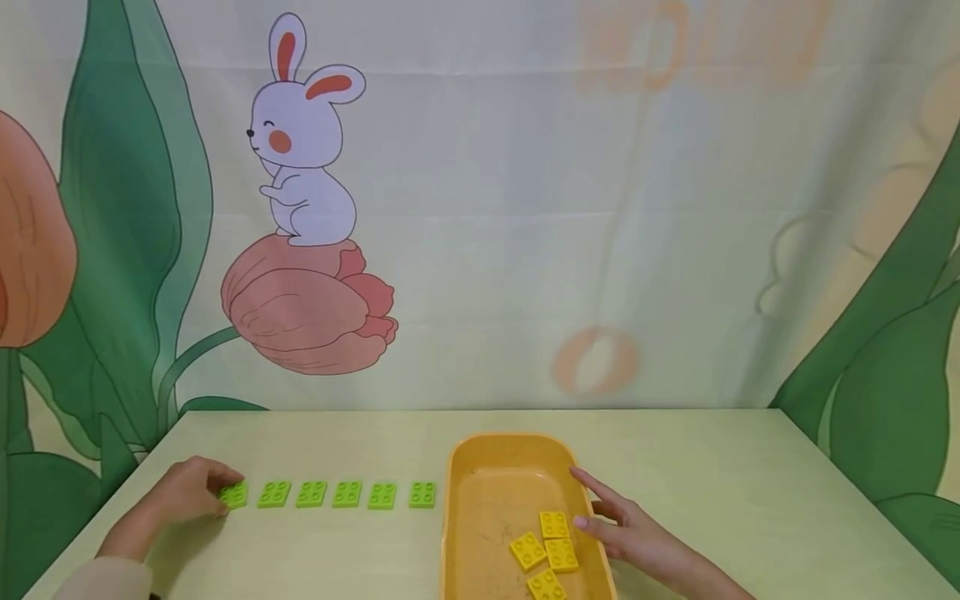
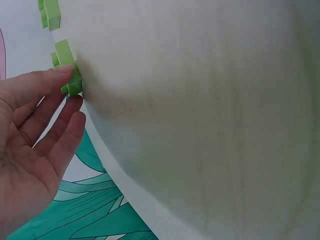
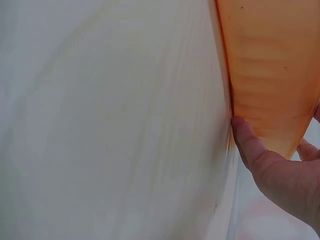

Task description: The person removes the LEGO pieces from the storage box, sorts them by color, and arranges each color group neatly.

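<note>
At the left end of a row of green toy bricks [image 1: 311, 494], my left hand [image 1: 183, 492] pinches the endmost green brick [image 2: 69, 65] between thumb and fingers. That brick's studs face up, and the fingers partly cover it in the head view. My right hand [image 1: 637, 533] holds the right wall of a yellow-orange tray [image 1: 468, 492], its thumb over the rim and other fingers along the outside. The right wrist view shows a finger [image 3: 250, 140] low against the tray's outer wall [image 3: 272, 75]. Several yellow bricks [image 1: 528, 551] lie inside the tray.
The pale table [image 1: 315, 558] ends at the back against a printed curtain [image 1: 487, 250] with a rabbit and flowers. The green row runs from the left hand toward the tray's left wall, with small gaps between bricks. The tray's near end is cut off by the frame.
</note>
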Action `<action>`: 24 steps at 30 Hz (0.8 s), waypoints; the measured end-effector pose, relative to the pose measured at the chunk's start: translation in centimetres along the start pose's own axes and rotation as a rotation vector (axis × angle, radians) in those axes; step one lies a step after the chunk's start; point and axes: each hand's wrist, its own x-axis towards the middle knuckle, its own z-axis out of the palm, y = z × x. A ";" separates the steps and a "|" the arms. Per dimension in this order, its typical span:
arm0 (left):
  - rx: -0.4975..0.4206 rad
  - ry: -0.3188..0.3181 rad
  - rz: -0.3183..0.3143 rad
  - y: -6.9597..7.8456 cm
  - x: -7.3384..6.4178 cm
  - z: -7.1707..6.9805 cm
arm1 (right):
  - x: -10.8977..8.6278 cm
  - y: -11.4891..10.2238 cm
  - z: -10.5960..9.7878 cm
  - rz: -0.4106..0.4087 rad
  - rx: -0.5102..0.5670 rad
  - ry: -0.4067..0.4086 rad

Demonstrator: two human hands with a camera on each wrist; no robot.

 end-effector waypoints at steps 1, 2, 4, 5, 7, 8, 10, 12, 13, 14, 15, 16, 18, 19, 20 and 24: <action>-0.002 -0.002 0.003 0.0 0.0 0.0 | 0.0 0.0 0.0 -0.001 0.002 0.000; -0.001 -0.001 0.013 0.0 0.1 0.0 | 0.0 0.0 0.0 -0.003 0.001 0.000; -0.008 -0.001 0.016 -0.1 0.1 0.0 | 0.0 0.0 0.0 -0.007 0.002 -0.001; -0.012 0.000 0.016 -0.2 0.1 0.0 | 0.0 0.0 0.0 -0.005 0.001 -0.001; -0.017 0.005 0.019 -0.5 0.0 0.0 | 0.0 0.1 0.0 -0.011 0.003 -0.006; -0.019 0.008 0.020 -0.6 0.0 0.0 | 0.0 0.1 0.0 -0.012 0.002 -0.008; -0.021 0.015 0.014 -0.7 0.0 0.0 | 0.0 0.1 0.0 -0.013 0.003 -0.007; -0.020 0.017 0.008 -0.7 0.1 0.1 | 0.0 0.1 -0.1 -0.010 0.003 -0.004; -0.019 0.018 0.005 -0.7 0.1 0.1 | 0.0 0.1 -0.1 -0.009 0.002 -0.002; -0.017 0.018 0.001 -0.6 0.1 0.2 | 0.0 0.1 -0.1 -0.005 0.004 0.001; -0.015 0.017 -0.004 -0.6 0.2 0.2 | 0.0 0.1 -0.1 -0.001 0.005 0.004; -0.015 0.015 -0.008 -0.5 0.2 0.2 | 0.0 0.0 0.0 0.002 0.006 0.005; -0.013 0.011 -0.014 -0.4 0.2 0.2 | 0.0 0.0 0.0 0.007 0.008 0.006; -0.013 0.009 -0.019 -0.3 0.2 0.2 | 0.0 0.0 0.0 0.010 0.009 0.008; -0.013 0.008 -0.022 -0.3 0.2 0.2 | 0.0 0.0 0.0 0.012 0.010 0.009; -0.013 0.006 -0.032 -0.1 0.3 0.2 | 0.0 0.0 0.0 0.014 0.008 0.013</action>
